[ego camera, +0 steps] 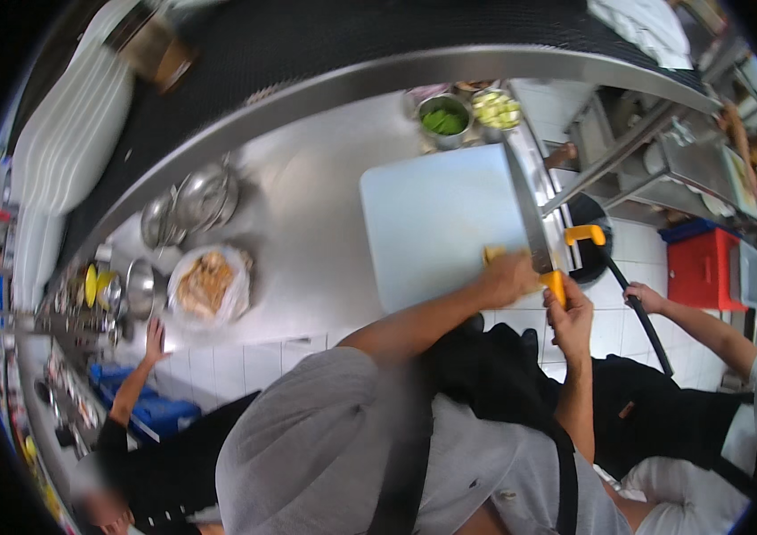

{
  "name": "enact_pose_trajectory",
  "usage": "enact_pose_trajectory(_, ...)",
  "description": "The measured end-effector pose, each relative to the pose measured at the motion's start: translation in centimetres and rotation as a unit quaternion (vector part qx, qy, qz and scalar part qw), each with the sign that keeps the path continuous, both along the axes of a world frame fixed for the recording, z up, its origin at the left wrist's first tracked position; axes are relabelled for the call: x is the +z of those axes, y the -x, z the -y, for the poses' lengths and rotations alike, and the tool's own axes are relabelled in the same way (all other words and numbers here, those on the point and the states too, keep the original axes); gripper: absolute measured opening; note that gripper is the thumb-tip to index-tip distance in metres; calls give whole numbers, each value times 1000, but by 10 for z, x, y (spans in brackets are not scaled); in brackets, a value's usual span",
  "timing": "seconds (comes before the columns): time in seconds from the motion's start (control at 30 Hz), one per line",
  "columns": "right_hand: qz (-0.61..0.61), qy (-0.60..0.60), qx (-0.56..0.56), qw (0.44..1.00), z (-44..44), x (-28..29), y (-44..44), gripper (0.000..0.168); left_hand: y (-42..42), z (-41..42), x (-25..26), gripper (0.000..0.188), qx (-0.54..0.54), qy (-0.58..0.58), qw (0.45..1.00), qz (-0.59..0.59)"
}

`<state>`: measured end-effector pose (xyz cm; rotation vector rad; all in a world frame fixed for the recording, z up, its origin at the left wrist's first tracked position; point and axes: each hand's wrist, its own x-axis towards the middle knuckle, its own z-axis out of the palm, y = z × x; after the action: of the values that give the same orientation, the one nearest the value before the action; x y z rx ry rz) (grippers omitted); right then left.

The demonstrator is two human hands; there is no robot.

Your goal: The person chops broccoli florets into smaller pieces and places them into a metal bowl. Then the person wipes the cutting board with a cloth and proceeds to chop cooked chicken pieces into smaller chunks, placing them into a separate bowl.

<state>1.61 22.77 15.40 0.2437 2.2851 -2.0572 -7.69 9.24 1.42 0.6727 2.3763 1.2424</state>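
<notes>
My right hand grips the yellow handle of a large kitchen knife. The blade lies along the right edge of a pale cutting board, its tip towards the far corner. My left hand is at the board's near right corner, close to the heel of the blade. Its fingers are closed over a small yellowish piece, mostly hidden and too blurred to identify. Past the board's far edge stand a metal container of green leaves and one of pale green chopped pieces.
Left on the steel counter are a plastic-lined dish of food and metal bowls. A co-worker's hand touches its left end. At right another person holds a black pole near a black bin. Stacked white plates stand far left.
</notes>
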Motion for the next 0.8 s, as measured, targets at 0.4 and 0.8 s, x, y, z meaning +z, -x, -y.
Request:
enact_pose_trajectory(0.4, 67, -67, 29, 995, -62, -54, -7, 40, 21, 222, -22, 37, 448, 142, 849, -242)
enact_pose_trajectory(0.8, -175, -303, 201, 915, 48, -53, 40, 60, -23, 96, 49, 53, 318, -535, 750, 224)
